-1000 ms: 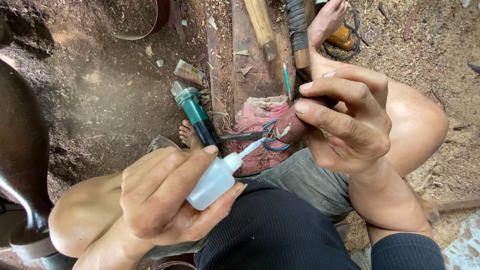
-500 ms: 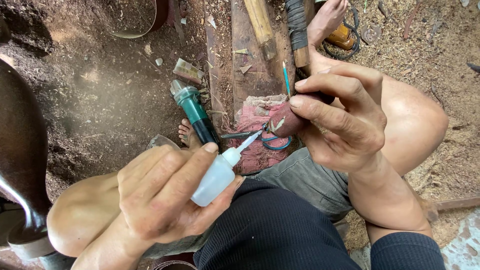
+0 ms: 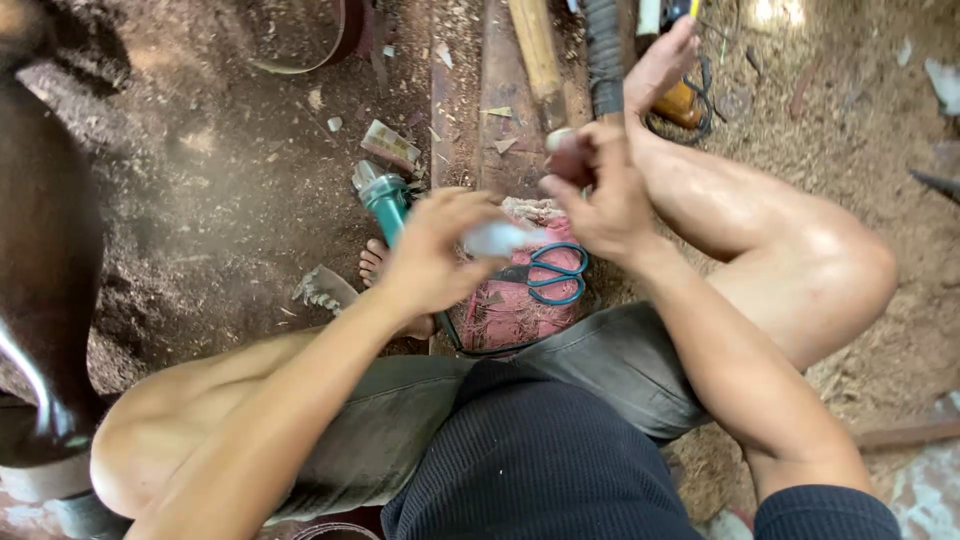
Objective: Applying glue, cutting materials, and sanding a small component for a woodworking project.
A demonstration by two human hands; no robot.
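Head view, one item per line.

Left hand (image 3: 435,250): raised over the lap, fingers wrapped round a small white squeeze bottle (image 3: 497,238), blurred by motion. Its nozzle end points toward the other hand, apparently so the tip can reach the piece held there.

Right hand (image 3: 600,190): fingertips pinched round a small dark piece (image 3: 568,158), lifted close to the bottle. What the piece is cannot be told. The pinch leaves its near face exposed, likely for the bottle's tip.

Scissors (image 3: 550,272): blue-handled, lying on a red cloth (image 3: 510,305) on the ground between the knees, within easy reach below both hands.

Angle grinder (image 3: 385,200): teal body, lying on the dirt just left of the cloth, partly hidden behind the left hand.

Wooden plank (image 3: 500,90): runs away from the person, with chips scattered on it and a pale stick (image 3: 535,50) lying along it.

Ground (image 3: 200,180): dark earth and sawdust. A bare foot (image 3: 660,60) rests at the plank's far end.
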